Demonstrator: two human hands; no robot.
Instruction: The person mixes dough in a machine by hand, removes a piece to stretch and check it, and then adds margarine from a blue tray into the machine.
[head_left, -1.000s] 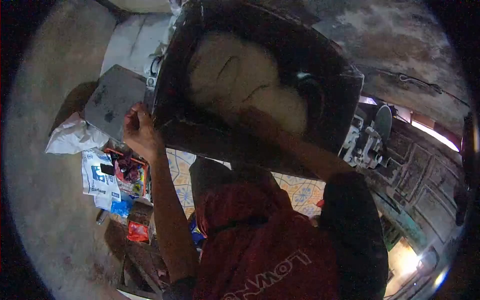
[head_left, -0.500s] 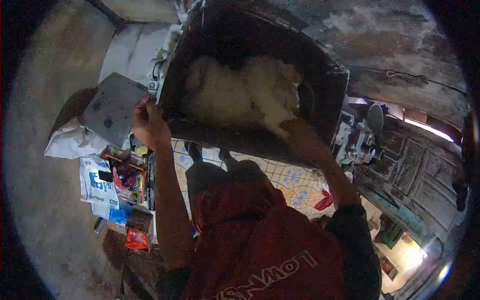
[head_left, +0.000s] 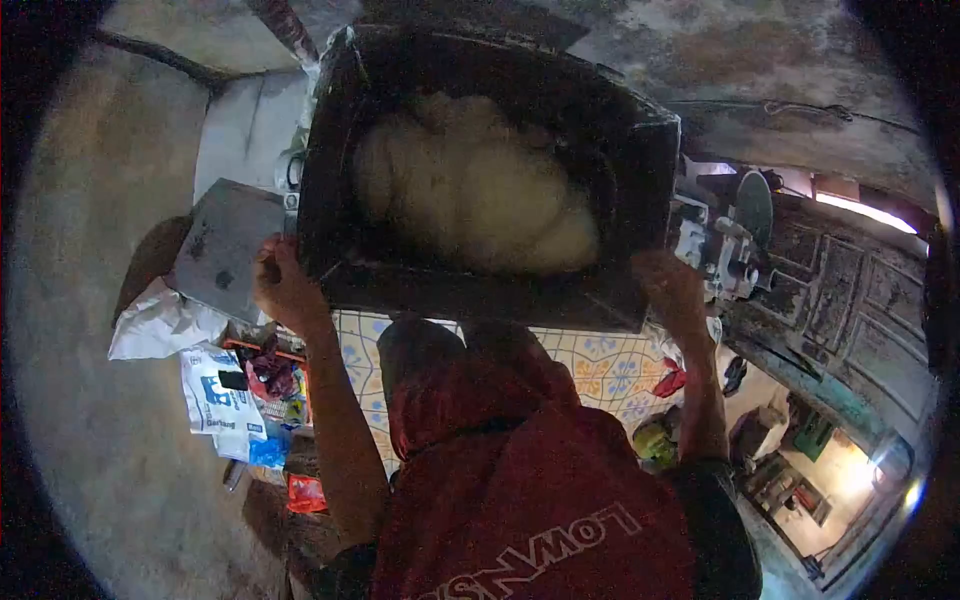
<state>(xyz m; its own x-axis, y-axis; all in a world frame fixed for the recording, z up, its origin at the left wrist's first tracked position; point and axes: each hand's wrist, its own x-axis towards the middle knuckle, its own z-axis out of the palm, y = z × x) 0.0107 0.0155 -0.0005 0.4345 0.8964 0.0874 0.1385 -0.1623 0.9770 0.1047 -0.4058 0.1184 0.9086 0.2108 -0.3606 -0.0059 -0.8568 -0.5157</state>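
A large pale mass of dough [head_left: 480, 200] lies lumpy and slightly blurred inside a dark, deep metal mixing tub [head_left: 480, 298]. My left hand [head_left: 288, 285] is at the tub's left side, its fingers curled inward beside the wall. Whatever those fingers may pinch is too dark to make out. At the tub's front right corner is my right hand [head_left: 672, 290], fingers loosely bent towards the rim and away from the dough. Nothing shows in this hand.
A flat grey board [head_left: 230, 245] and a white sack [head_left: 165, 322] are on the left. Below them lie a printed bag [head_left: 218, 395] and a red packet [head_left: 305, 492]. Metal machine parts [head_left: 718, 255] stand right of the tub. Patterned tiles [head_left: 600, 365] cover the floor.
My right hand has come off the dough and out to the tub's right front corner. The dough has changed shape inside the tub. My left hand stays by the left side.
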